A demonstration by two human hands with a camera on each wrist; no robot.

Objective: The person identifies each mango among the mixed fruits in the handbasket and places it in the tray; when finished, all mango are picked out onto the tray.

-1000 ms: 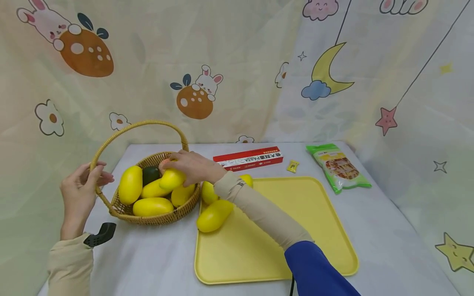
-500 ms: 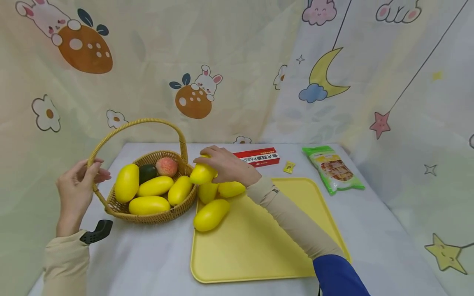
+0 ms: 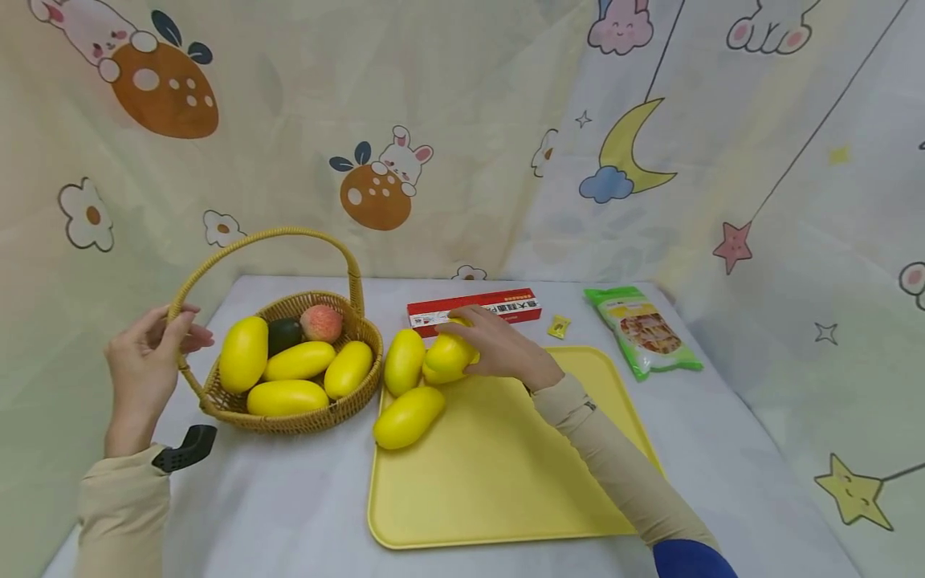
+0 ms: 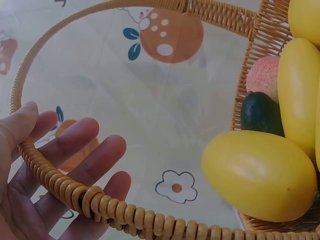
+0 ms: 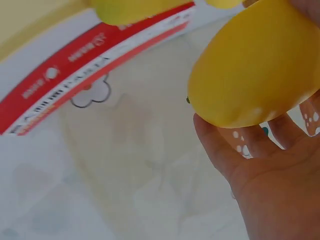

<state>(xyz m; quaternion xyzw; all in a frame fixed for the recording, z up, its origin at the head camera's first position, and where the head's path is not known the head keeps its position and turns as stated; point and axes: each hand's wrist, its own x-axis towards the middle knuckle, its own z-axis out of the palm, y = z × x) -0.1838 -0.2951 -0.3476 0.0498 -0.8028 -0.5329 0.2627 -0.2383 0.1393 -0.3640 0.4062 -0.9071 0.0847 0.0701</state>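
My left hand (image 3: pixel 144 353) holds the left side of the arched handle (image 3: pixel 289 231) of a wicker basket (image 3: pixel 289 424), thumb and fingers around the cane. Inside lie several yellow mangoes (image 3: pixel 287 397), a pink peach (image 3: pixel 321 323) and a dark green avocado (image 3: pixel 284 335). My right hand (image 3: pixel 509 349) grips another mango (image 5: pixel 255 65) from above, over the back left corner of a yellow tray (image 3: pixel 499 490). Two mangoes, one upright (image 3: pixel 405 361) and one slanted (image 3: pixel 409 417), lie at that tray's left edge. The held fruit and fingers partly hide what is beneath them.
Behind the tray lies a red and white pasta box (image 3: pixel 513 305), partly covered by my right hand. A small yellow wrapped candy (image 3: pixel 559 326) and a green snack bag (image 3: pixel 646 331) lie to its right. A patterned cloth (image 3: pixel 477 201) hangs behind the table.
My right hand has lifted a mango out of the basket and carried it right to the tray, uncovering the peach. The left hand keeps holding the handle.
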